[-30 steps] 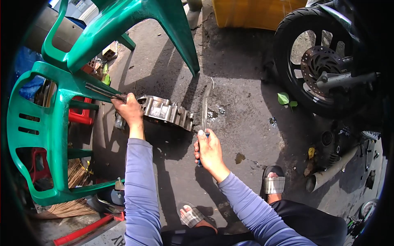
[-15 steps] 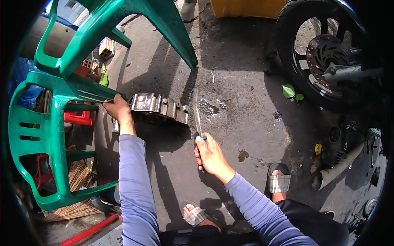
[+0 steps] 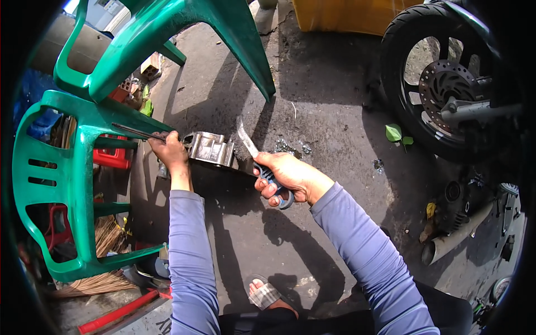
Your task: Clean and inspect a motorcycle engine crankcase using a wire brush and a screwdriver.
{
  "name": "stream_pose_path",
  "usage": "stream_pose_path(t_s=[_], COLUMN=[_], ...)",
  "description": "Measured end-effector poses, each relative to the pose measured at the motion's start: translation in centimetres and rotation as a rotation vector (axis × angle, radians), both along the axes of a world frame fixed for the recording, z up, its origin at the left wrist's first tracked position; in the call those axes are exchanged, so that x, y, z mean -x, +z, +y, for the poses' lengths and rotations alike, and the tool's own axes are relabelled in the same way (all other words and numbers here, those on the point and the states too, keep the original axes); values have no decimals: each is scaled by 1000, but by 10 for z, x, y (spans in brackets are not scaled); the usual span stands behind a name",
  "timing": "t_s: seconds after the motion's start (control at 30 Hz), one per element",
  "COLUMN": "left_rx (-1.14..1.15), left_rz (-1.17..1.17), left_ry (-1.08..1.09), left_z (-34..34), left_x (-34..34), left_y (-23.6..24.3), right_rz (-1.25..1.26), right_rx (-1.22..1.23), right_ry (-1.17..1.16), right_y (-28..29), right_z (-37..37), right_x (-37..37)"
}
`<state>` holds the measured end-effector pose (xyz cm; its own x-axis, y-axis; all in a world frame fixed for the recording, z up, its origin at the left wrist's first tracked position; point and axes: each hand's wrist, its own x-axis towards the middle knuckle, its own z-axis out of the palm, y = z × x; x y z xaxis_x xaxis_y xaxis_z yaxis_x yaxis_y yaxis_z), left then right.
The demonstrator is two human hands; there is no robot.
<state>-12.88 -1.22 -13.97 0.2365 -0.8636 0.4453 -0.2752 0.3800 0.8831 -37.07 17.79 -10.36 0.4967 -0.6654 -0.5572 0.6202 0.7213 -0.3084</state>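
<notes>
My left hand (image 3: 172, 155) is closed on the left end of a silvery metal engine part (image 3: 211, 149), held above the ground. Thin dark rods (image 3: 133, 130) run out to the upper left from that hand; how they join the part is hidden by my fingers. My right hand (image 3: 293, 176) grips a knife (image 3: 245, 137) by its blue and black handle, which has a loop at the lower end. The curved, worn blade points up and slightly left, close to the right end of the engine part. Whether the two touch I cannot tell.
Green plastic chairs (image 3: 84, 151) stand on the left, near a red stool (image 3: 113, 158) and a straw broom (image 3: 97, 285). A motorcycle wheel (image 3: 438, 84) is at upper right. Beneath it to the right lies a metal pipe (image 3: 455, 234). A yellow container (image 3: 346, 15) stands at the back.
My right hand has moved up and left with the knife, bringing the blade nearer the engine part. The part has turned in my left hand and shows less of its length.
</notes>
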Motion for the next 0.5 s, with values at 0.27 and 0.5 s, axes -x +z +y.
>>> stream_pose_path(t_s=[0.27, 0.5], left_rx=[-83, -100], left_rz=[246, 192], left_ry=[-487, -532], left_z=[9, 23], left_x=[3, 23], left_y=[14, 24], right_rz=[516, 1223], right_rx=[238, 686], right_ry=[178, -389], right_y=[-1, -12], right_z=[8, 35], right_x=[3, -24])
